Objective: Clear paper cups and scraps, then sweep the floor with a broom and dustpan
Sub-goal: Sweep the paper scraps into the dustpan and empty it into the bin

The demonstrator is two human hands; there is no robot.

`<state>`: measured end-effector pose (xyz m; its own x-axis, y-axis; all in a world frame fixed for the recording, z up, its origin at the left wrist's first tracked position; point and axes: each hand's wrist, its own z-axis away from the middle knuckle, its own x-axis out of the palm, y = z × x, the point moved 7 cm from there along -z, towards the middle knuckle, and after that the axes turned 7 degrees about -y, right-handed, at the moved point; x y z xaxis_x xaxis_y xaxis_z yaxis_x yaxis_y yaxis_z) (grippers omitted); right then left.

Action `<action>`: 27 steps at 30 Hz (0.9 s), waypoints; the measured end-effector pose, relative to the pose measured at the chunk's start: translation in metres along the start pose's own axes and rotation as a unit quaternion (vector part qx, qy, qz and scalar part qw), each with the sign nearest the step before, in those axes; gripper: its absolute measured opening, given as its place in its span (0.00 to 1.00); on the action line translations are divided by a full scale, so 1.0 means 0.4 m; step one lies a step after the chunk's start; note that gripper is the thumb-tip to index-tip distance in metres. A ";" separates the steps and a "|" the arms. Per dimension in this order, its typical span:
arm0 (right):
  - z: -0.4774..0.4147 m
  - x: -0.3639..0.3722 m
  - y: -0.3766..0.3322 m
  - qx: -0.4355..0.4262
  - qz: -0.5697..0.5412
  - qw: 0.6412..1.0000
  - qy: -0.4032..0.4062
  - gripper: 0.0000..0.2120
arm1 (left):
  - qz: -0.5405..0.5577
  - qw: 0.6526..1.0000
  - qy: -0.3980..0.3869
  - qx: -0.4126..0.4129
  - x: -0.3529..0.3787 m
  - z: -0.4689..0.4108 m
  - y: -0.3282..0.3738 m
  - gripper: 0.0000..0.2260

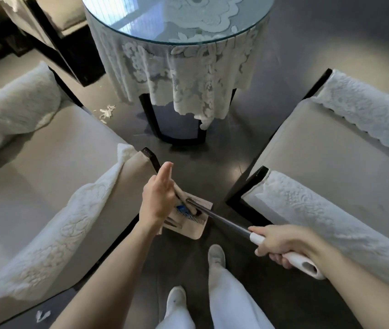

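Right hand (281,243) curls its fingers round the broom handle (301,261); left hand (157,198) holds its fingers straight and pressed together, dustpan (188,230) just beneath them.

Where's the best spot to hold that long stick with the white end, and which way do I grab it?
Hold the white grip at the near, raised end, coming from above on the right side, as the right hand does. It is thicker than the thin dark pole, which slants down to the dustpan on the floor.
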<state>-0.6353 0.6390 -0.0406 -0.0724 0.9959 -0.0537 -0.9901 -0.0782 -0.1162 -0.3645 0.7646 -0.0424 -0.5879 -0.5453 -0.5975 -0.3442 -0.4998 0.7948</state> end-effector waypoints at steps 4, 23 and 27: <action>0.062 0.096 0.053 -0.022 -0.084 0.996 0.013 0.33 | 0.016 1.000 -0.018 0.017 -0.028 0.048 -0.020 0.19; 0.152 0.034 0.056 -0.131 -0.363 0.915 0.118 0.28 | -0.007 0.985 -0.031 0.170 -0.073 -0.026 0.153 0.20; 0.119 -0.071 0.007 -0.142 -0.377 0.905 0.136 0.18 | 0.000 0.982 -0.033 0.184 -0.020 -0.126 0.205 0.19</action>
<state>-0.6415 0.6126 0.0077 0.6813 0.7264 -0.0903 -0.6721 0.5718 -0.4705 -0.3511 0.6941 0.0221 -0.6294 -0.4943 -0.5996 -0.5785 -0.2171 0.7863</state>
